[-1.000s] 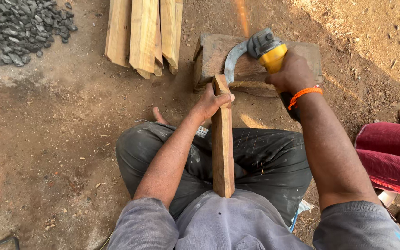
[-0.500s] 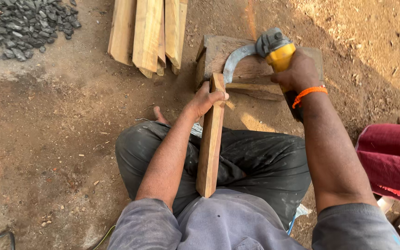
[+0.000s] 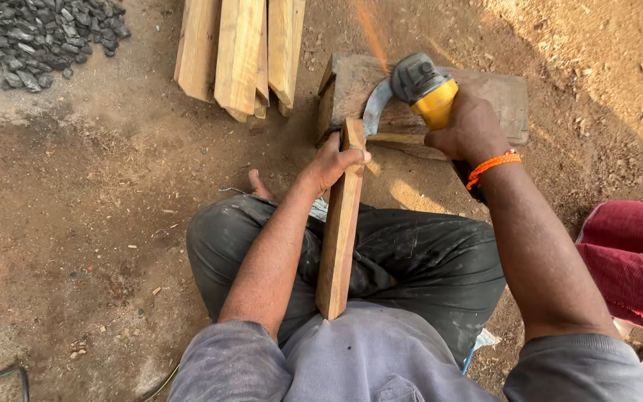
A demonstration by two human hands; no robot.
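The left hand (image 3: 334, 162) is closed around the upper end of a wooden plank (image 3: 340, 223), which runs back to the lap. Just beyond it, the right hand (image 3: 469, 126) grips a yellow angle grinder (image 3: 426, 88), its guard touching the plank's tip above a wooden block (image 3: 500, 97).

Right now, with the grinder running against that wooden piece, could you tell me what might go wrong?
1. The left hand grips the wooden stake right beside the angle grinder disc; a slip or kickback could likely cut the fingers.
2. The stake's lower end is braced only against the body, so it may shift.
3. Both hands are bare, and the right hand holds the grinder alone.
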